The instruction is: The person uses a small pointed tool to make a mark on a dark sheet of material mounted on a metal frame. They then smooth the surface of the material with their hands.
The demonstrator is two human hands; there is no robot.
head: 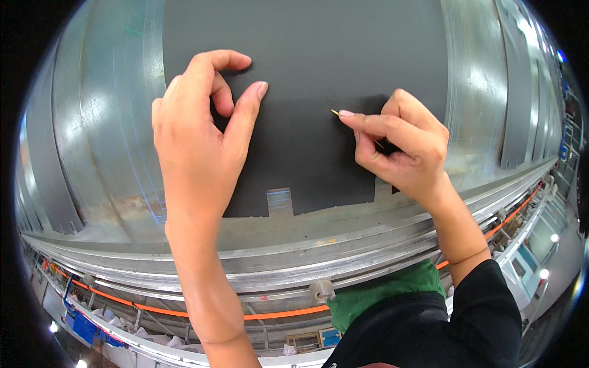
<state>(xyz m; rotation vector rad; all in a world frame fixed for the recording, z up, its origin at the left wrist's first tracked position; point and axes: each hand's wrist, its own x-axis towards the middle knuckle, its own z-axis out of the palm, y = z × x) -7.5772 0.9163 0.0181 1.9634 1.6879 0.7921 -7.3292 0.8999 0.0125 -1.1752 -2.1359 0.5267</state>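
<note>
A dark grey flat sheet [303, 152] with notches cut in its near edge lies on a long metal table [257, 232]. Over its left part is my left hand [207, 106], thumb and index finger curved apart with nothing between them. My right hand [400, 138] pinches a thin yellowish stick [335, 112] between thumb and index finger, its tip pointing at the sheet. Whether the tip touches the sheet I cannot tell. Faint marks show on the sheet just beyond the tip. The middle of the stick is hidden by my fingers.
More dark sheets lie on the table at the left [48, 152] and right [517, 101]. Blue lines mark the metal surface left of the middle sheet. Metal rails [276, 276] and an orange strip [285, 313] run along the near edge, close to my body.
</note>
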